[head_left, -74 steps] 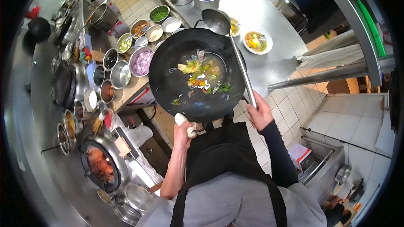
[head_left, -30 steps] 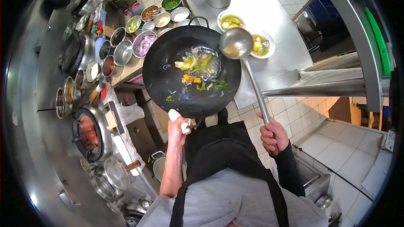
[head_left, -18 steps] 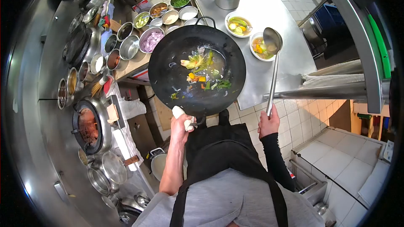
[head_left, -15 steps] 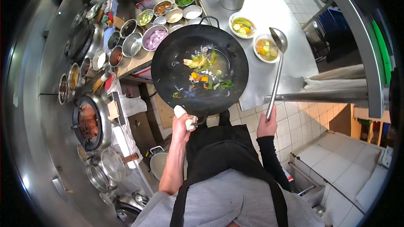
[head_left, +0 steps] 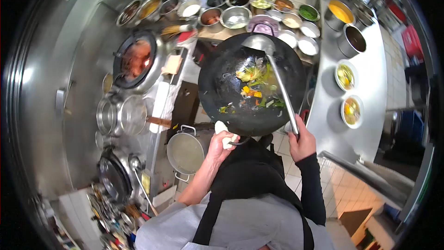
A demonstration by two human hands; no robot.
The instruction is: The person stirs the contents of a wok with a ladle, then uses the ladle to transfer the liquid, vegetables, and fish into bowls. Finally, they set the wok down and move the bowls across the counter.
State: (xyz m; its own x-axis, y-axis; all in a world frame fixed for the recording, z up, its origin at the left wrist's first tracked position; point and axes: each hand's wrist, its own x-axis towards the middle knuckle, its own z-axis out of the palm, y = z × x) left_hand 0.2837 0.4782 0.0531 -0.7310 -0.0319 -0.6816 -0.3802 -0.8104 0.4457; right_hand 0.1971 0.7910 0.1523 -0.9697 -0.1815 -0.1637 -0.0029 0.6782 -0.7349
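Note:
In front of my body hangs a large black wok (head_left: 222, 106) with vegetable pieces (head_left: 252, 76) and some liquid at its middle. My left hand (head_left: 222, 142) is closed round a white cloth (head_left: 224, 132) at the wok's near handle. The fingers of my right hand (head_left: 303, 141) are wrapped round the shaft of a long metal ladle (head_left: 283, 90). The ladle's bowl lies over the far part of the wok. On the steel counter to the right stand two soup bowls (head_left: 346, 75) with vegetables in them.
Bowls of ingredients (head_left: 236, 17) line the far shelf. A lit burner (head_left: 136, 58) glows at the left, with a strainer (head_left: 132, 113) below it and a pot (head_left: 186, 153) beside my left arm. Pots of yellow (head_left: 341, 13) and dark liquid stand on the steel counter (head_left: 319, 125).
The view has turned left, toward the stove. The wok has moved away from the counter. My right hand has brought the ladle from beside the soup bowls to over the wok.

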